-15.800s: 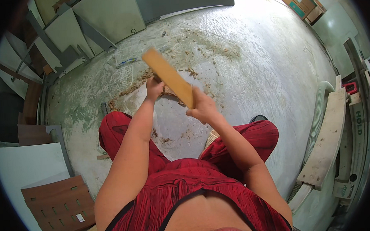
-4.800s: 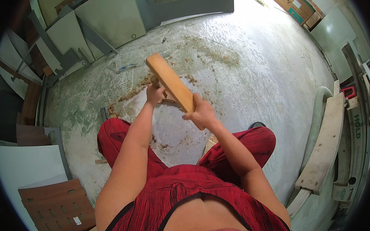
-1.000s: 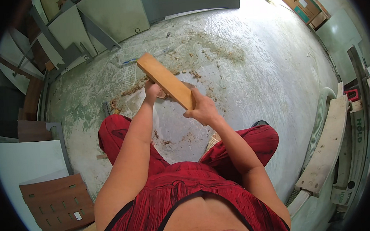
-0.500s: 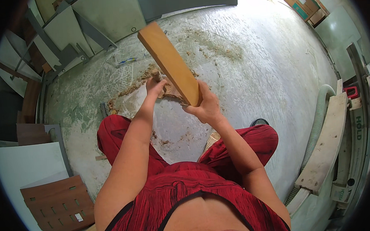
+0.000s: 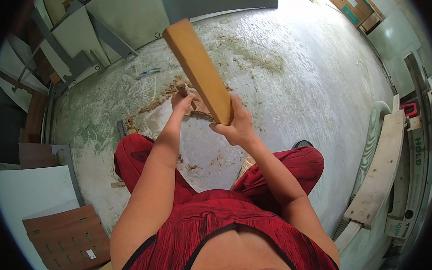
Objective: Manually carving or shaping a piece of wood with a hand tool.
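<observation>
My right hand (image 5: 237,123) is wrapped round the near end of a long, squared yellow-brown wooden block (image 5: 198,67), which slants up and away to the left above the floor. Just left of the block, my left hand (image 5: 181,101) grips a short, upright wooden handle (image 5: 180,84); its lower end is hidden, so I cannot tell what tool it belongs to. Under and beside that hand lies a rough-edged brownish piece (image 5: 201,108), partly covered by the block. The block and the handle appear apart.
Brown chips (image 5: 148,106) are scattered on the worn concrete floor (image 5: 296,72). A blue-wrapped item (image 5: 150,71) lies farther off. Boards and panels (image 5: 122,22) lean at the back left. At right are a ribbed hose (image 5: 372,136) and a long pale beam (image 5: 381,170); a cardboard box (image 5: 350,3) stands far right.
The block's far end has risen slightly and shifted a little to the right, while my right hand has moved slightly left. My left hand stays almost in place on the handle.
</observation>
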`<move>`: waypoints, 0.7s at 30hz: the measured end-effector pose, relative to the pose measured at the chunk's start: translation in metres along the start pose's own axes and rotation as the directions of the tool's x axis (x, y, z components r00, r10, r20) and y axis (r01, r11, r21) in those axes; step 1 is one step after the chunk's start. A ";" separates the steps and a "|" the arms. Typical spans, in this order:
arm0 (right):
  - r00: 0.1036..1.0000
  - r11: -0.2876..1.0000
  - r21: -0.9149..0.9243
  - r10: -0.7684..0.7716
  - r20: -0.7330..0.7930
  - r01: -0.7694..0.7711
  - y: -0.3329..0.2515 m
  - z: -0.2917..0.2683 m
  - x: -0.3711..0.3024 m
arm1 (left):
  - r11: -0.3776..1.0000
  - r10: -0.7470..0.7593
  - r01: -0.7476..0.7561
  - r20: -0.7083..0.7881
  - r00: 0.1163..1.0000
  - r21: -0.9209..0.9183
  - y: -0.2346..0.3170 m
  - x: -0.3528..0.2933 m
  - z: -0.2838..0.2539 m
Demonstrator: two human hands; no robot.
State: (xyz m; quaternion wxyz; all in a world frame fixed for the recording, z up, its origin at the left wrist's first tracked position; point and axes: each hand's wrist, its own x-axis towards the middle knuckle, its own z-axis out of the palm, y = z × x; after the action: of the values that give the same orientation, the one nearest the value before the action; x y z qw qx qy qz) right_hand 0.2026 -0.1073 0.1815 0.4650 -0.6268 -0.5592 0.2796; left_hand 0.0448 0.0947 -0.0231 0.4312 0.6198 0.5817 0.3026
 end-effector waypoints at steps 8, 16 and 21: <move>0.905 0.889 -0.407 0.333 0.263 -0.208 0.031 0.009 0.000 | 0.883 0.462 -0.450 -0.076 0.884 0.133 -0.008 -0.009 -0.004; 0.984 0.971 -0.200 0.152 0.092 -0.132 0.015 -0.012 0.001 | 0.987 0.131 -0.136 0.068 0.989 0.081 0.018 -0.014 0.000; 0.994 0.994 -0.051 -0.095 -0.049 0.092 0.004 -0.015 -0.002 | 0.992 0.096 -0.096 -0.003 0.995 0.081 0.020 -0.016 0.001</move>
State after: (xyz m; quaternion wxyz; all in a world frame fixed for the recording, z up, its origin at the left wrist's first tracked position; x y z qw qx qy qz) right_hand 0.2166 -0.1130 0.1837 0.4764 -0.6181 -0.5824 0.2275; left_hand 0.0526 0.0800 -0.0038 0.3887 0.6629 0.5646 0.3014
